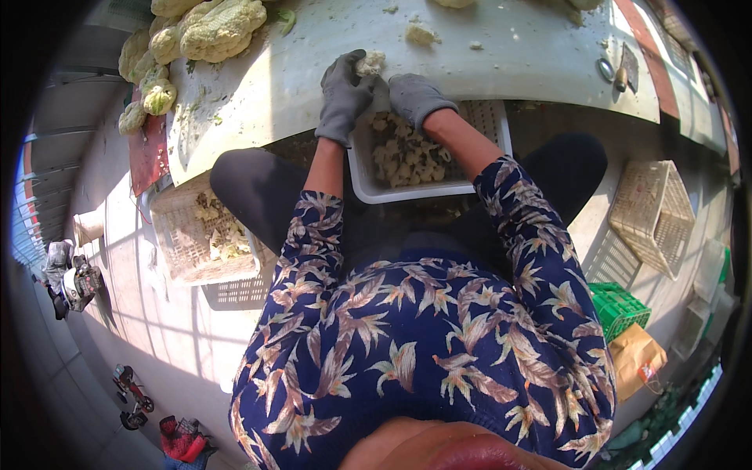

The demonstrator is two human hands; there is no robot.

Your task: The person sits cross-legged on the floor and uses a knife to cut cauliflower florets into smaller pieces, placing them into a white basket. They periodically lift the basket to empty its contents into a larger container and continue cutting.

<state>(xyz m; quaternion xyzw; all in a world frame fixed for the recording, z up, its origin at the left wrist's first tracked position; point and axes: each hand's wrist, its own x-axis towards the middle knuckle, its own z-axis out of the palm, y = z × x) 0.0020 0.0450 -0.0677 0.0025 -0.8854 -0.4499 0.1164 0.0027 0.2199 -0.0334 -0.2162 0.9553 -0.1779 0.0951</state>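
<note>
My left hand (345,97), in a grey glove, has thumb and fingers around a small cauliflower piece (371,62) at the edge of the white-topped table (282,88). Close by on the right is my right hand (417,98), also gloved, its fingers curled; whether it holds anything is hidden. Beneath both hands a white plastic crate (411,194) sits between my knees, with many cauliflower florets (405,155) inside. Farther back on the table lies another cauliflower piece (422,34).
Whole cauliflowers (223,29) are heaped at the table's left. A wide-bladed knife (626,71) and a roll of tape (604,70) lie at its right. Crates stand on the floor: one with trimmings (202,264) at left, an upright one (652,217) and a green one (618,308) at right.
</note>
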